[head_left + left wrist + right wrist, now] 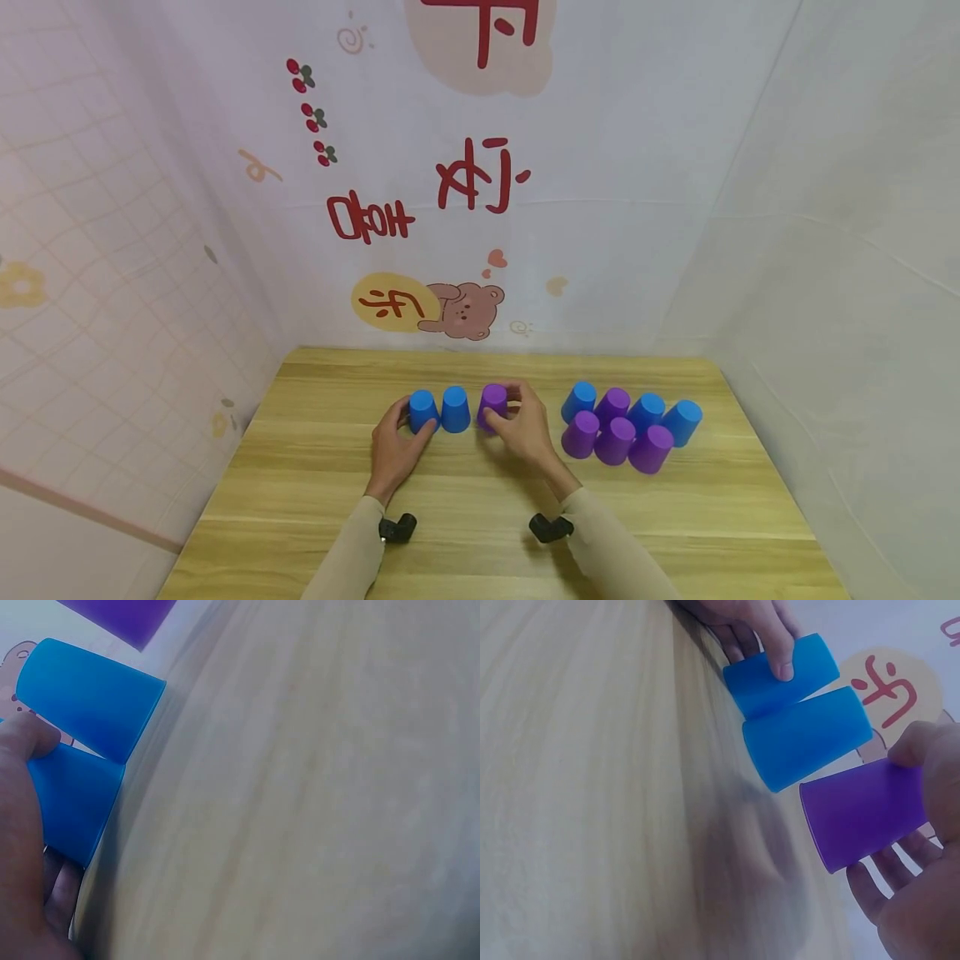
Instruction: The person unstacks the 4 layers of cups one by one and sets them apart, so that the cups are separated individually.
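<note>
the left hand (397,442) grips the end blue cup (422,410) of a short row on the wooden table (480,517), thumb and fingers curled round it. a second blue cup (455,408) stands touching it. the right hand (525,429) grips a purple cup (492,406), upside down like the rest, just beside that second blue one — the wrist view shows a narrow gap between them. a cluster of blue and purple cups (630,425) sits well apart to the right. the step looks like lining cups up in a row, third one being placed. the next move, i judge, calls for letting go cleanly — without nudging the neighbours — then reaching right for another.
</note>
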{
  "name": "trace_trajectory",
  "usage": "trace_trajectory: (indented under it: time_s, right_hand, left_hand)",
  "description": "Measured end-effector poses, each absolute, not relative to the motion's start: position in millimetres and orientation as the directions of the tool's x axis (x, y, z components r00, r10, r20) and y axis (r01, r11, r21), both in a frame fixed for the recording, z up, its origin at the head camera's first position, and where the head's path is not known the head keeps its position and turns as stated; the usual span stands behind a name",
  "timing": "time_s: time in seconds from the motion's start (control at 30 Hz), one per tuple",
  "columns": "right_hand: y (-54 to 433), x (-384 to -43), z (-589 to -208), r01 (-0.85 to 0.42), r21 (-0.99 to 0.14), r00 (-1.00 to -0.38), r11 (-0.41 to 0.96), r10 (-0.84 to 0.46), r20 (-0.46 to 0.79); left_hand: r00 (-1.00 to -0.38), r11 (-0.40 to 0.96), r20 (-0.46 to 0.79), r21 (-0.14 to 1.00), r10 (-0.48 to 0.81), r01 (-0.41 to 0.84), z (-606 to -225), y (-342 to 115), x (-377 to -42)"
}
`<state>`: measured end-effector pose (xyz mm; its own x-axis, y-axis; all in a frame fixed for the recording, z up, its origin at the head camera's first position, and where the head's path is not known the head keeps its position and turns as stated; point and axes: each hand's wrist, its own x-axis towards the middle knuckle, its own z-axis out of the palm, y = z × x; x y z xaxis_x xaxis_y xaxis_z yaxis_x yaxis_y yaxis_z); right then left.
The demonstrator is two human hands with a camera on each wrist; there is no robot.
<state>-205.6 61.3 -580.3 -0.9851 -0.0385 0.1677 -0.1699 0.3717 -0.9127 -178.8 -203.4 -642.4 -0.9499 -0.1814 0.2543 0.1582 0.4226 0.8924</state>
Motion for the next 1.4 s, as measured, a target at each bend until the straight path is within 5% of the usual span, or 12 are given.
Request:
trace_trajectory:
  time_s: [1.4]
  right_hand:
    - [105.1, -169.6, -515.6, -0.371, -0.866, -0.920, 0.337, -0.003, 0.393]
  left_hand:
    - [-0.954, 0.425, 0.239, 0.894, -0.182, 0.143, -642.7, -202.7, -178.7]
